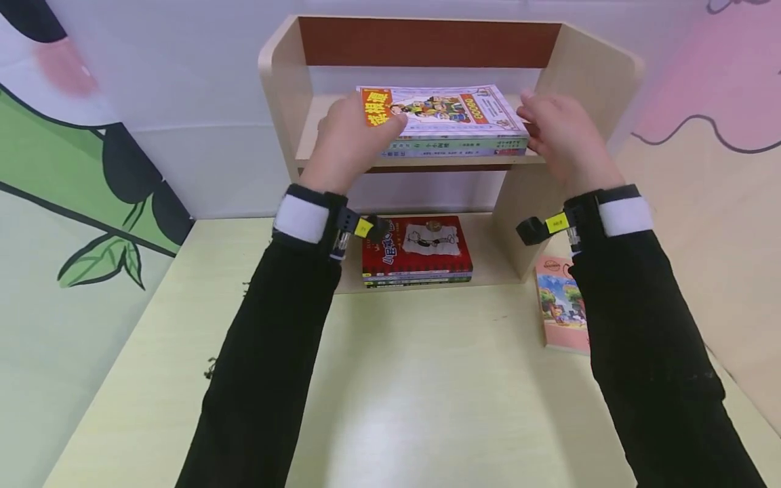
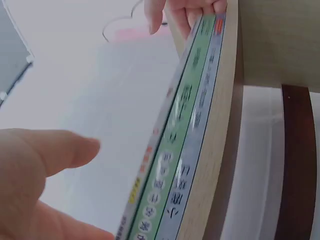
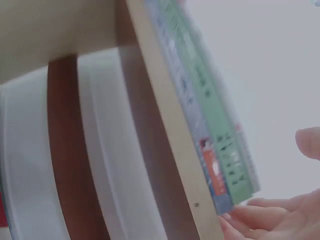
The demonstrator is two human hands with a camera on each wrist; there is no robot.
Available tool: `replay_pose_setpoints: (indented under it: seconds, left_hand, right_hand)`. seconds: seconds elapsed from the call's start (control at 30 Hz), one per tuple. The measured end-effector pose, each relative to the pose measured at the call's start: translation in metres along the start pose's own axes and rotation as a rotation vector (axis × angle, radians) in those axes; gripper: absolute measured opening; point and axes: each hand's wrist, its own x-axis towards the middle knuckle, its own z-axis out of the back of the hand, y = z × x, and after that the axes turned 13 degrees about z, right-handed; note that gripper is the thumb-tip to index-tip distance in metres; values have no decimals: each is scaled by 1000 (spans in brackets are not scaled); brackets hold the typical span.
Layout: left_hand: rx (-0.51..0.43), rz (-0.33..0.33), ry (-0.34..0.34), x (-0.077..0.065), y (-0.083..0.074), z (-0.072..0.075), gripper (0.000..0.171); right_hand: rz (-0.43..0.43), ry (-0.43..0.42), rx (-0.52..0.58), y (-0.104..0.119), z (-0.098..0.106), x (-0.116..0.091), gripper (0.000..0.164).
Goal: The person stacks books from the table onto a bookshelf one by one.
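Note:
A stack of books lies on the upper shelf [image 1: 342, 161] of a small wooden bookcase. On top is a white book with a red and yellow cover [image 1: 451, 112]; green [image 2: 175, 125] and blue-violet [image 2: 192, 135] spines lie beneath it. My left hand [image 1: 354, 139] is at the stack's left end, thumb raised over the cover's near corner and apart from the fingers. At the other end is my right hand [image 1: 564, 135], its fingers [image 3: 265, 215] right by the book ends and its thumb [image 3: 309, 142] held away. Both hands are loosely spread.
On the lower shelf sits a pile of books with a red cover [image 1: 427, 244] on top. A pink book [image 1: 561, 305] lies on the table [image 1: 427, 379] right of the bookcase, partly behind my right sleeve. The bookcase's side panels [image 1: 594, 81] stand beyond both hands.

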Motion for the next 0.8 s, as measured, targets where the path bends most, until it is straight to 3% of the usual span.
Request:
replay_pose_setpoints:
  seconds: [0.1,0.17,0.27,0.37,0.43,0.53,0.67,0.8]
  left_hand:
    - [-14,-146,-127,-23,7,-11,64]
    - [-32,-272,-161,-38,15,-22,63]
    - [-84,-428,-99,-56,30,-46,54]
    - [-113,-483,8,-64,44,-78,47]
    - [-124,-464,85,-65,49,-107,44]
    - [-163,-388,244,-60,57,-153,40]
    - [-292,-199,478,-55,62,-209,34]
    - [-396,-24,600,-57,56,-258,33]
  right_hand:
    - [79,-82,171,-7,4,-20,60]
    - [137,-129,267,-13,8,-36,55]
    - [217,-169,356,-27,14,-57,47]
    - [241,-187,374,-47,23,-76,44]
    - [230,-196,338,-66,34,-86,44]
    - [153,-207,152,-103,51,-98,51]
    - [-62,-229,-106,-153,79,-110,64]
    - [-269,-247,-188,-191,108,-122,77]
